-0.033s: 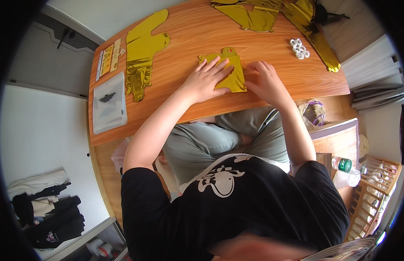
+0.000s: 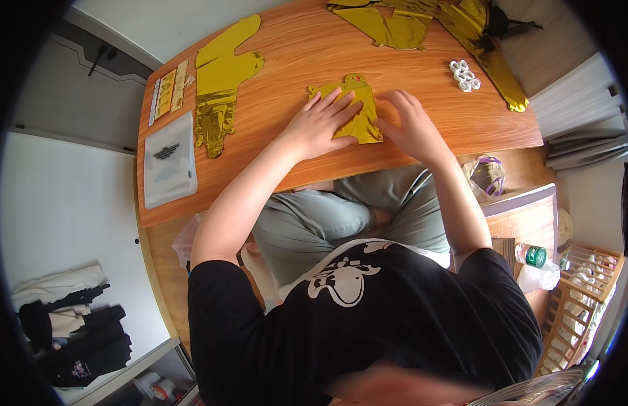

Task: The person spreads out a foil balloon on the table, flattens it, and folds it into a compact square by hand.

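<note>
A folded gold foil balloon (image 2: pixel 365 125) lies flat on the wooden table in front of me, a small rounded tab sticking out at its far side. My left hand (image 2: pixel 321 126) rests flat over its left part, fingers spread, covering some of the foil. At the right edge of the foil is my right hand (image 2: pixel 410 125), its thumb and fingers apart in a loose curve. The thumb tip is close to the foil's edge; whether it touches I cannot tell. Nothing shows between these fingers.
Left on the table (image 2: pixel 273 145) lies another flat gold balloon (image 2: pixel 226 68), beside printed cards (image 2: pixel 168 91) and a clear plastic sleeve (image 2: pixel 170 162). More gold foil (image 2: pixel 395 27) spreads along the far side and right. White rings (image 2: pixel 465 76) sit in a cluster at the right.
My right hand has shifted slightly, its thumb and fingertips a little farther left toward the foil's edge. The left hand stays in place.
</note>
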`<state>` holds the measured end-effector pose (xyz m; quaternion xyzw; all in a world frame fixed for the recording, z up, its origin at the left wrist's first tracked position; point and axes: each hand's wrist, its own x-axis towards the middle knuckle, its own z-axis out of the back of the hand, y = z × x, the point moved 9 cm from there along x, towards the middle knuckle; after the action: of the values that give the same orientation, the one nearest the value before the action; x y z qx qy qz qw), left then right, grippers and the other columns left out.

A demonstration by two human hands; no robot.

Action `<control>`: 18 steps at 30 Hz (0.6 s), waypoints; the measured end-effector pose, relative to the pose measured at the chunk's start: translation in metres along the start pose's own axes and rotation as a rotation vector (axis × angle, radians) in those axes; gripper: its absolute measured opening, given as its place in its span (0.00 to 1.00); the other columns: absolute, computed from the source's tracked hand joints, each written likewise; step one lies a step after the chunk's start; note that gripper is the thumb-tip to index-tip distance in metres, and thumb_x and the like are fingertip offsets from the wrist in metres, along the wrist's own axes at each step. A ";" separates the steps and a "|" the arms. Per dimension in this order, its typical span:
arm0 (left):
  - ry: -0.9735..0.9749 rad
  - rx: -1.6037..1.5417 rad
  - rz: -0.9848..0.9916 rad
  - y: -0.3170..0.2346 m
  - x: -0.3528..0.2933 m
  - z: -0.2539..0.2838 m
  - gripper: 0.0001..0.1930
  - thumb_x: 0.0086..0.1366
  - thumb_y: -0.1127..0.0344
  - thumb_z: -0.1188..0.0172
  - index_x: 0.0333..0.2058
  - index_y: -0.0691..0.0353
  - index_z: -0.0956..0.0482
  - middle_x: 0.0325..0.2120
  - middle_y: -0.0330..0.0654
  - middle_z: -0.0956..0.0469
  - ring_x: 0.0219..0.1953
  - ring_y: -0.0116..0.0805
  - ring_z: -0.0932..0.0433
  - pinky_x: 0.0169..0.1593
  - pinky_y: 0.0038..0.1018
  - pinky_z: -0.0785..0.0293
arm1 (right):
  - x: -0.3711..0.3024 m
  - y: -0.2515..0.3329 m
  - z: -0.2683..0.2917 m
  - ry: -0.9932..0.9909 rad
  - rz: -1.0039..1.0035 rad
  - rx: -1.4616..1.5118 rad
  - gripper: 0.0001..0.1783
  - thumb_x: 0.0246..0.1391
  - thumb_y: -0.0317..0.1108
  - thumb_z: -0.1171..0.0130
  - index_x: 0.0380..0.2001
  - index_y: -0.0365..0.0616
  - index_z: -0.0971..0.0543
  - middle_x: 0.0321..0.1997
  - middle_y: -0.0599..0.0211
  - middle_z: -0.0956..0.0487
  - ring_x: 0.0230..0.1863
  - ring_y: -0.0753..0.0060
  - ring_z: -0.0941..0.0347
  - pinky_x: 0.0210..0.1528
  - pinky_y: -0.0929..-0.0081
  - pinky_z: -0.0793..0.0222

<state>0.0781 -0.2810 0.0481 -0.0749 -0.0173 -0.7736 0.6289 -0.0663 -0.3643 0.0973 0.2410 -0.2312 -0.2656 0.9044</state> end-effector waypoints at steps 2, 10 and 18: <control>0.022 0.007 -0.003 0.000 0.002 0.000 0.42 0.69 0.31 0.48 0.74 0.47 0.42 0.76 0.43 0.45 0.78 0.47 0.51 0.77 0.50 0.54 | 0.019 0.016 -0.011 -0.050 0.147 0.121 0.30 0.57 0.40 0.31 0.60 0.41 0.26 0.61 0.52 0.23 0.66 0.47 0.31 0.67 0.54 0.36; -0.001 -0.244 0.056 0.009 -0.001 0.003 0.49 0.65 0.32 0.40 0.72 0.59 0.47 0.74 0.55 0.46 0.78 0.49 0.51 0.77 0.52 0.55 | 0.029 0.021 -0.073 0.005 0.140 -0.220 0.51 0.64 0.72 0.52 0.75 0.43 0.41 0.78 0.49 0.40 0.80 0.47 0.50 0.79 0.54 0.51; -0.162 -0.169 0.244 0.032 -0.060 0.036 0.31 0.72 0.47 0.41 0.67 0.55 0.36 0.72 0.48 0.38 0.76 0.45 0.44 0.75 0.63 0.68 | 0.029 0.022 -0.079 0.041 0.138 -0.332 0.49 0.64 0.72 0.53 0.74 0.44 0.39 0.79 0.49 0.41 0.81 0.50 0.51 0.80 0.50 0.56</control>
<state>0.1245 -0.2249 0.0733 -0.1910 0.0064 -0.6819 0.7061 0.0068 -0.3403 0.0565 0.0776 -0.1815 -0.2326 0.9523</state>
